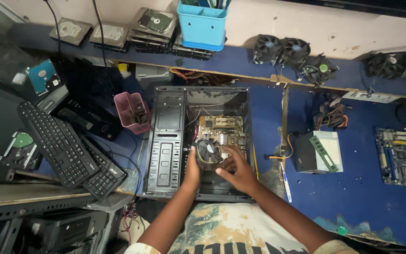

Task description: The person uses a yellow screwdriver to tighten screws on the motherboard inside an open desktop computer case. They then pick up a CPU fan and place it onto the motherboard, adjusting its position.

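An open black computer case (165, 146) lies flat on the blue bench, its motherboard (222, 128) showing inside. Both of my hands reach into it. My left hand (192, 171) grips the left side of a round black cooler fan (207, 151) that sits on the board. My right hand (237, 170) holds the fan's right side, fingers curled over its edge. Thin wires run across the case above the board.
Two black keyboards (64, 148) lean at the left by a pink cup (132, 110). Hard drives (153, 26) and a blue bin (202, 26) line the back shelf, with loose fans (294, 54). A memory stick (324, 153) lies on a box; another motherboard (402, 155) sits far right.
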